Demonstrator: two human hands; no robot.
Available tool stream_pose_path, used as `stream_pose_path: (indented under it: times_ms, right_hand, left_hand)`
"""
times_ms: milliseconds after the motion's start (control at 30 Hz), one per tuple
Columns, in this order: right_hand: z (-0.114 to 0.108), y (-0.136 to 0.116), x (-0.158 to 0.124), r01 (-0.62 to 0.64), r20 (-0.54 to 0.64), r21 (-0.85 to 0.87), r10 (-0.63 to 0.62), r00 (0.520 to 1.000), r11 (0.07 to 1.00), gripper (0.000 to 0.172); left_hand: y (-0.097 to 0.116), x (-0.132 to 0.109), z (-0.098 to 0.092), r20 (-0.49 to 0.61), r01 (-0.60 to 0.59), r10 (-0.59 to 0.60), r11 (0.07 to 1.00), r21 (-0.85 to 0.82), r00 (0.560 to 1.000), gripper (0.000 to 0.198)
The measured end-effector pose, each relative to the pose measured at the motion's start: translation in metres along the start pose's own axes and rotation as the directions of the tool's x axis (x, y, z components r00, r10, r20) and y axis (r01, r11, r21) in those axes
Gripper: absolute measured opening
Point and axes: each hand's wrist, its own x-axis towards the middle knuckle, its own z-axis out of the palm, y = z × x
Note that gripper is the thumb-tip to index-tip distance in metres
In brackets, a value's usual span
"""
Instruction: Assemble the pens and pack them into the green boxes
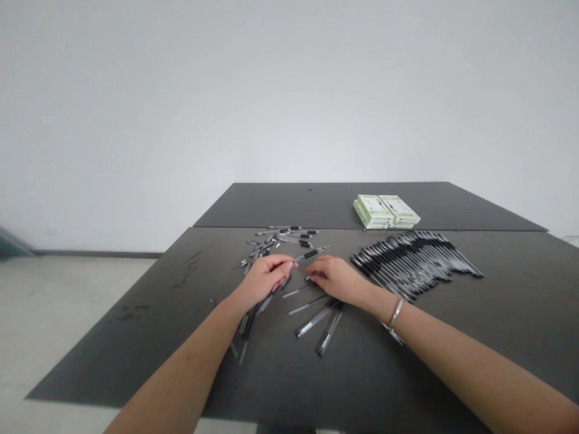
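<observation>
My left hand [265,280] pinches a slim pen [311,254] with a black grip, which points away to the right from its fingertips. My right hand [337,280] rests on the dark table just beside it, fingers curled around the thin end of a pen, though I cannot tell whether it grips it. Loose pens [283,240] lie scattered beyond my hands. More loose pens [316,319] fan out just below them. A neat, dense row of black-and-clear pens [414,262] lies to the right.
Several pale green boxes [386,211] stand stacked at the far seam of the dark tabletop [136,337], which is made of two panels. A metal bangle [395,313] circles my right wrist. The table's left edge drops to a pale floor [67,319].
</observation>
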Motion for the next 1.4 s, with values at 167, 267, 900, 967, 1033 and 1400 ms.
stream_pose_path:
  times_ms: [167,267,900,967,1033,1400]
  right_hand:
    - [0.011,0.007,0.014,0.005,0.025,-0.019,-0.005,1.000,1.000,0.014]
    - [0.013,0.007,0.017,0.010,0.026,-0.017,-0.010,1.000,1.000,0.011]
    - [-0.018,0.017,-0.025,-0.124,-0.146,0.666,0.291,0.945,0.736,0.018]
    - [-0.021,0.017,-0.032,-0.093,-0.188,0.740,0.337,0.922,0.666,0.024]
    - [-0.024,0.017,-0.037,-0.063,-0.228,0.782,0.378,0.897,0.620,0.027]
    - [-0.028,0.007,-0.046,0.053,-0.336,0.782,0.349,0.875,0.622,0.020]
  left_hand:
    - [0.001,0.000,-0.001,-0.009,0.005,-0.005,1.000,-0.021,1.000,0.045]
    - [0.001,0.000,-0.001,-0.015,0.005,-0.006,1.000,-0.016,1.000,0.044]
    - [0.005,-0.002,-0.001,0.017,0.010,-0.010,1.000,0.026,1.000,0.050]
    - [0.005,-0.003,-0.002,0.024,0.001,-0.002,0.999,0.040,1.000,0.049]
    - [0.005,-0.004,-0.002,0.030,-0.001,-0.001,0.998,0.059,1.000,0.049]
    - [0.004,-0.004,-0.001,0.081,-0.021,0.005,0.979,0.201,0.997,0.035]
